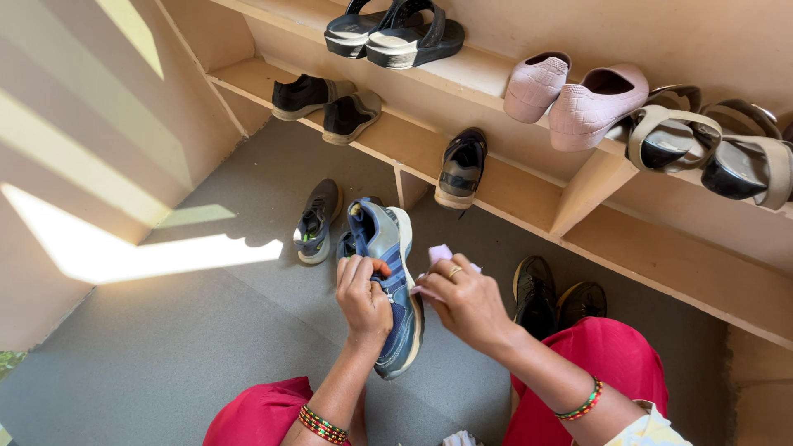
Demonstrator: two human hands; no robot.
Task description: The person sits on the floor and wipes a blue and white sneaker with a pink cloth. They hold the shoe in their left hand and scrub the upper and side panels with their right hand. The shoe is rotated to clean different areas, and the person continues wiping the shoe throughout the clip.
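Two hands work over one shoe. The left hand (361,296) wraps around the side of a blue sneaker (395,289), fingers curled over its upper edge, holding it off the grey floor (165,330) with its toe pointing away from the person and its heel hanging down toward the knees. The right hand (464,299), with a ring on one finger, pinches a small pale purple cloth (439,256) against the right side of the same shoe; its fingers are closed on the cloth. Both wrists carry beaded bangles, and red fabric covers both knees at the bottom edge of the view.

Just beyond the held shoe, a matching blue sneaker (347,244) shows partly behind it, and a dark grey sneaker (317,221) lies on the floor to the left. To the right, near the right forearm, a pair of black shoes (555,297) sits on the floor under the shelf.

Farther off, the wooden shoe rack (529,194) runs across the view. Its lower shelf holds two black ankle shoes (326,103) and one dark sneaker (462,168). The upper shelf holds black sandals (396,35), pink slip-on shoes (578,95) and beige strapped sandals (710,149). Sunlight falls in a bright patch on the floor at left.
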